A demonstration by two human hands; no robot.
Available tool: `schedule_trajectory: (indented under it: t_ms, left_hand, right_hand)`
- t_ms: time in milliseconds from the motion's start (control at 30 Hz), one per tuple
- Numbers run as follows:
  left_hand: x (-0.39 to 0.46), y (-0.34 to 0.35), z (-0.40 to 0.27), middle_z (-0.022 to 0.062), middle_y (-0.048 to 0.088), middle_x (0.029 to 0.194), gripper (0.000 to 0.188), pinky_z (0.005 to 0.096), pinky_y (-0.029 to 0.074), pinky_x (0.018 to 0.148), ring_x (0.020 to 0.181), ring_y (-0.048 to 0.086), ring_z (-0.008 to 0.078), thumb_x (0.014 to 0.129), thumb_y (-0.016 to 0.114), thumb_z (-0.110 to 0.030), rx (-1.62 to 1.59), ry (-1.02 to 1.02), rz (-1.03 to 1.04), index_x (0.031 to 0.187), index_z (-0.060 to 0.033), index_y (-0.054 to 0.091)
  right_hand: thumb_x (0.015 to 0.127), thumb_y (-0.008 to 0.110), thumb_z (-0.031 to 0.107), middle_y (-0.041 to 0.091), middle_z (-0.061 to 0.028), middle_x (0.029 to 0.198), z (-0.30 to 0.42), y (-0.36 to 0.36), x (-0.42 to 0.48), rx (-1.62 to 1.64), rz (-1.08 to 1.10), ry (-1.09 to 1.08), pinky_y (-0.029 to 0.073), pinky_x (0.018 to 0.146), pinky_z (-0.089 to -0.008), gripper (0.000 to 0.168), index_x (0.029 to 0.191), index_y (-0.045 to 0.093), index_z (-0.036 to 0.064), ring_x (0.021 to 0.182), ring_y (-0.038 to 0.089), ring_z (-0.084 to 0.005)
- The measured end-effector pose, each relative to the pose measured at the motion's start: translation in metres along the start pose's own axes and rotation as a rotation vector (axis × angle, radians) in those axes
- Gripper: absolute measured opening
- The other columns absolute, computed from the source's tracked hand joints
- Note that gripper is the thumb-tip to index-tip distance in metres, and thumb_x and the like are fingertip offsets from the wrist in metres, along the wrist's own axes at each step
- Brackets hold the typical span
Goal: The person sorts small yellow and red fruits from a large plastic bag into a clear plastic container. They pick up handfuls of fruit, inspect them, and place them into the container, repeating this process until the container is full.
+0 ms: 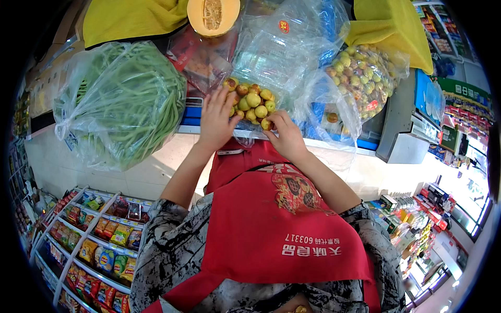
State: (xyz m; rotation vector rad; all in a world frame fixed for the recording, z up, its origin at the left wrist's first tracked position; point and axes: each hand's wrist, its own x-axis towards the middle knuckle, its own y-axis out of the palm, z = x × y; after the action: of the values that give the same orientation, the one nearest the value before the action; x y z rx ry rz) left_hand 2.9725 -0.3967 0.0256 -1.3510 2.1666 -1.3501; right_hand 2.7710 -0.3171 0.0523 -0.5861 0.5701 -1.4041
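Note:
A heap of green and brown jujubes (252, 102) lies before me at the near edge of the counter, in or on clear plastic whose shape is partly hidden. Against the heap's left side rests my left hand (217, 117), back up with fingers spread, touching the fruit. My right hand (283, 129) pinches one brownish jujube (267, 124) between thumb and fingers at the heap's front right corner. Just behind are stacked clear plastic boxes (270, 66) under a clear bag. To the right, a clear bag full of jujubes (360, 78) stands with its loose film trailing toward my right hand.
A large tied bag of green beans (129, 101) overhangs the counter at left. Half a melon (213, 15) sits at the back, near yellow cloths (133, 19). Loose jujubes (332, 117) lie at right, beside a metal-sided device (403, 129). Snack shelves (98, 242) stand behind me.

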Motion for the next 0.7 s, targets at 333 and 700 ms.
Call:
schedule_trajectory:
  t_ms: [333,700]
  left_hand:
    - [0.01,0.018,-0.01,0.0156,0.032,0.136,0.064,0.0498,0.022,0.1,0.127,0.03,0.0304,0.072,0.067,-0.023,0.073,-0.023,0.026,0.129,-0.009,0.04]
    - [-0.026,0.001,0.019,0.0218,0.039,0.126,0.046,0.0456,0.028,0.097,0.117,0.037,0.039,0.084,0.054,-0.019,-0.04,-0.168,-0.155,0.122,0.0022,0.041]
  right_hand:
    - [0.073,0.065,0.012,0.051,-0.0091,0.096,-0.007,0.013,0.01,-0.176,0.083,-0.218,0.049,0.064,-0.0352,0.031,0.102,0.054,0.006,0.079,0.058,-0.0263]
    - [0.072,0.06,0.015,0.05,-0.0055,0.079,-0.011,0.019,0.015,-0.345,0.067,-0.307,0.047,0.06,-0.0321,0.015,0.085,0.055,0.01,0.077,0.055,-0.0217]
